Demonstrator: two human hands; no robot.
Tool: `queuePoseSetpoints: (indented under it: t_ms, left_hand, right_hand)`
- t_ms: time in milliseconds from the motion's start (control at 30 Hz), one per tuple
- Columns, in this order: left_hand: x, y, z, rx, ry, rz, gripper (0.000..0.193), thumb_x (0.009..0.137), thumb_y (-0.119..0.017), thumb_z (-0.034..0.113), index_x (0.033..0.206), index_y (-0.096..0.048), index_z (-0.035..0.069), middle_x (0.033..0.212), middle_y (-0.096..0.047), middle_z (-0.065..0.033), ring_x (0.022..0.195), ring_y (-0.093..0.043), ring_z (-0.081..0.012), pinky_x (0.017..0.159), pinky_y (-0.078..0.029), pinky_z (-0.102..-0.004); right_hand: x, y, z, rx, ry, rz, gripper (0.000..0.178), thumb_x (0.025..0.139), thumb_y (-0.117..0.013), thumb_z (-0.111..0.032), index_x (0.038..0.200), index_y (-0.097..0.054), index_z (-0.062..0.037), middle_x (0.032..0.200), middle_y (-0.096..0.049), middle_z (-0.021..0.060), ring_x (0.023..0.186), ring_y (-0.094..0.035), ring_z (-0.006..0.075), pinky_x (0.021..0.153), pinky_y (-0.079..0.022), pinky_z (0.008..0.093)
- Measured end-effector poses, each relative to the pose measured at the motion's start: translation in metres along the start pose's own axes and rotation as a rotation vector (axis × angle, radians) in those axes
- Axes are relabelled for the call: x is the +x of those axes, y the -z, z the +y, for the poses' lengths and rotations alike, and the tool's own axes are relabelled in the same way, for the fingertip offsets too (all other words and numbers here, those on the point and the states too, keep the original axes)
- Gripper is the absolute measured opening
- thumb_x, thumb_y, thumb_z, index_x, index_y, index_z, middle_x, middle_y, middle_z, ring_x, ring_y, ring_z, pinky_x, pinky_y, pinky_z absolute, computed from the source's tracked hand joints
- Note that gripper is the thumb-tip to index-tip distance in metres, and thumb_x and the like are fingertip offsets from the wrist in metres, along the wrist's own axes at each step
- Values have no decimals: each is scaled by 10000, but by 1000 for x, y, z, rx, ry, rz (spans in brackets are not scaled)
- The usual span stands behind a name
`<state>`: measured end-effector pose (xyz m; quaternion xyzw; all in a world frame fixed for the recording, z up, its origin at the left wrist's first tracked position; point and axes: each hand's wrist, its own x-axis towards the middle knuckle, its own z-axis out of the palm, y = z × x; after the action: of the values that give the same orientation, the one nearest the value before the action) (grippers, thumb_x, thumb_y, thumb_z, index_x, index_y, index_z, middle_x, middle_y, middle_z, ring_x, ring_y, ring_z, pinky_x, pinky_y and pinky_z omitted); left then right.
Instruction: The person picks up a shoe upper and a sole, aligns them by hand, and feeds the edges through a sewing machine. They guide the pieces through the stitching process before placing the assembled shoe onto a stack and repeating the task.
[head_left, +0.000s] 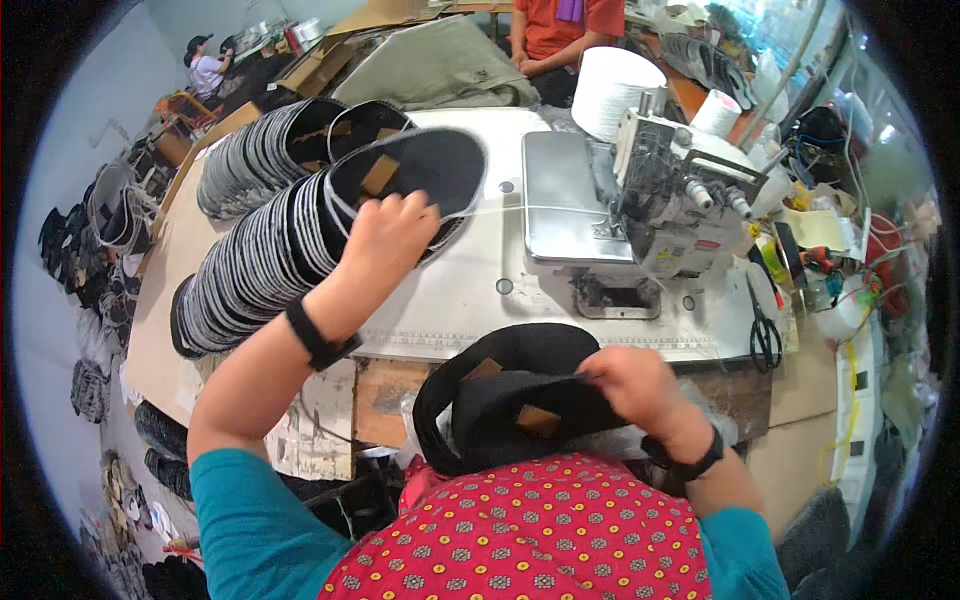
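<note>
My left hand (pixel 390 232) is closed on the near edge of a curved black fabric piece (pixel 445 165) that looks like a shoe upper, with a tan patch inside. This piece stands at the front end of a long row of nested pieces (pixel 255 250) with pale stitched edges. A thin white thread (pixel 500 211) runs from it to the sewing machine (pixel 670 190). In my lap lie more black pieces (pixel 450 405). Closed and slightly blurred, my right hand (pixel 640 385) grips the edge of the top one (pixel 510 400), which also shows a tan patch.
A second row of nested pieces (pixel 255 160) stands behind the first. Black scissors (pixel 765 335) lie at the table's right edge. A large white thread cone (pixel 615 90) stands behind the machine. Across the table sits a person in an orange shirt (pixel 565 40), beside a grey-green cloth (pixel 440 65).
</note>
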<state>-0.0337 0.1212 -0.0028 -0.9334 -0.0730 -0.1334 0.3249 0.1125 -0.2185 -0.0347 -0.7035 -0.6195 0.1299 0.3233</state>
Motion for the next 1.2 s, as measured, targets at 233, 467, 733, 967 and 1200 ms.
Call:
queuePoseSetpoints:
  t_ms: [233,467,733,967,1200]
  left_hand:
    - [-22,12,7,-168,99,-474,362,896,-605,415,956,-704,73,962,-647,-94,882,-621,-264,726,-495,-373]
    - [54,29,46,-2031,578,-1,332,948,-475,121,1240,-610,38,881,-594,31,744,-520,-49,658,-426,-202]
    - [101,-40,46,-2169,811,225,288,936,-672,311,1059,-670,51,861,-634,33,686,-501,-48,624,-375,-199]
    - [56,12,30,-1866,867,-413,317,906,-693,367,807,-624,74,664,-585,-4,452,-434,-76,413,-310,-234]
    - [48,89,80,-1961,442,-693,505,980,-620,273,1377,-474,-3,994,-666,-109,667,-650,-166,587,-522,-279]
  right_hand:
    - [49,53,0,852,-341,365,109,912,-560,48,997,-616,8,892,-665,33,799,-640,98,743,-518,231]
    - [80,24,39,934,-461,665,180,969,-576,-62,1071,-689,35,887,-691,56,675,-629,97,602,-506,219]
    - [72,-15,30,80,-28,565,203,924,-633,-72,1120,-648,-18,773,-676,137,601,-658,242,533,-516,322]
    - [67,-5,26,-371,6,605,394,799,-728,-66,1174,-610,-38,941,-611,113,709,-657,311,593,-534,365]
    - [65,18,33,-129,4,683,250,771,-697,39,993,-646,-66,950,-570,91,750,-621,284,607,-498,360]
